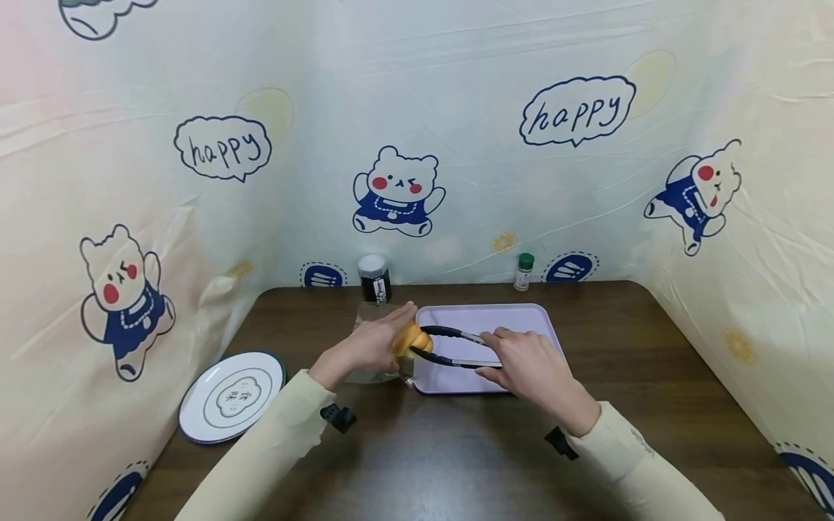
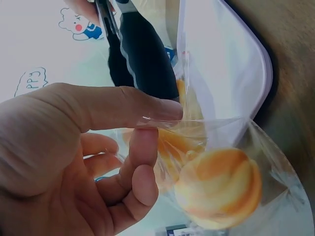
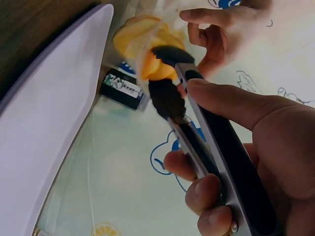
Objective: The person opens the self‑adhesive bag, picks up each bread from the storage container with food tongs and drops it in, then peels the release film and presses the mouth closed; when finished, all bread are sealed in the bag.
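Note:
My left hand (image 1: 373,344) pinches the edge of a clear plastic bag (image 2: 278,167) between thumb and forefinger. Inside the bag is a round golden bread roll (image 2: 219,189), plain in the left wrist view. My right hand (image 1: 531,365) grips black-and-silver tongs (image 3: 224,162) by their arms. Between the black tong tips (image 3: 167,96) is yellow-orange bread (image 3: 160,66), at the bag's mouth and beside my left fingers. Bag film and tongs hide part of this bread. Both hands are over the left side of a pale lilac tray (image 1: 508,318).
White plates (image 1: 224,423) with dark rims are stacked at the table's left. Along the back stand a dark jar (image 1: 374,281) with a white lid and a small green-capped bottle (image 1: 523,273). Printed cloth (image 1: 469,181) hangs round the brown table (image 1: 423,463).

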`<state>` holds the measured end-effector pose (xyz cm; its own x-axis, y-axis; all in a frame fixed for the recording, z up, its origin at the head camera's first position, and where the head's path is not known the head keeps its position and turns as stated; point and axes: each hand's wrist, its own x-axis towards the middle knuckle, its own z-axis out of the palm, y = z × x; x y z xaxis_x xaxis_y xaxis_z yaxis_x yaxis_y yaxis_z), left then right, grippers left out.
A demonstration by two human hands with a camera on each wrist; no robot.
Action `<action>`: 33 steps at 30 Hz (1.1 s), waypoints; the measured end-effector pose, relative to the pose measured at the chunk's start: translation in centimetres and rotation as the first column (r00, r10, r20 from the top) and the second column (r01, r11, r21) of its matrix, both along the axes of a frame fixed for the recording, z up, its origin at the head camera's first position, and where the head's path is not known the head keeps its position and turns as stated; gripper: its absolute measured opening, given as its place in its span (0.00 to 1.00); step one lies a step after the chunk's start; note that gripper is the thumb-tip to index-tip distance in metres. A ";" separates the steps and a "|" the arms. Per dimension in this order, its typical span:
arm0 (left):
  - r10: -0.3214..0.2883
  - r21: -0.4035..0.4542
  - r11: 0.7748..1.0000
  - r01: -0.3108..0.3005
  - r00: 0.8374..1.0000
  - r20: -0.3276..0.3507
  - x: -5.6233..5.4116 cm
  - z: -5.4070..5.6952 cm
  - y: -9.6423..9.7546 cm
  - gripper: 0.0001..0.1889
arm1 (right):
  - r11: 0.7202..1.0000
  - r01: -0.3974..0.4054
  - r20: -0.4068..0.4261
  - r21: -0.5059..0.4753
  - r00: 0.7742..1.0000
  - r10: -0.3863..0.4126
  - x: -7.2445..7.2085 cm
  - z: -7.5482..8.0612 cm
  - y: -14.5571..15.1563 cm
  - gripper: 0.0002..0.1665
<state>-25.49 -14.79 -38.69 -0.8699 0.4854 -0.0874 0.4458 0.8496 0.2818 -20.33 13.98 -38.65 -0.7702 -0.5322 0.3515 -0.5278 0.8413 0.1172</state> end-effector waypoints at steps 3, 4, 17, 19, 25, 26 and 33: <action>-0.014 0.005 1.000 0.014 1.000 -0.002 0.0 0.0 0.1 0.59 | 1.000 0.031 0.027 -0.001 0.999 -0.031 0.1 0.1 -0.3 0.28; -0.017 0.009 1.000 0.017 1.000 -0.002 0.0 0.0 0.2 0.59 | 0.999 0.037 0.036 0.000 0.999 -0.037 0.1 0.1 -0.4 0.28; 0.001 0.026 1.000 -0.001 1.000 -0.008 -0.5 -0.6 0.3 0.59 | 0.999 -0.008 -0.045 0.039 0.999 0.010 0.0 0.0 -0.7 0.29; 0.009 0.027 1.000 -0.009 1.000 -0.004 -0.5 -0.7 0.3 0.60 | 0.999 -0.002 -0.040 0.034 0.999 0.003 -0.2 -0.2 -0.7 0.29; -0.011 0.034 0.999 0.010 0.999 0.030 -0.3 -1.0 0.6 0.58 | 0.998 0.064 0.041 0.020 0.997 -0.065 -0.5 -0.5 -1.2 0.27; -0.015 0.035 0.999 0.014 0.999 0.034 -0.3 -1.0 0.6 0.58 | 0.997 0.071 0.047 0.019 0.996 -0.072 -0.5 -0.5 -1.3 0.27; 0.000 0.047 0.999 -0.001 1.000 0.030 -0.2 -0.6 0.6 0.58 | 0.999 0.042 -0.005 0.028 0.999 -0.042 -0.5 -0.4 -1.4 0.28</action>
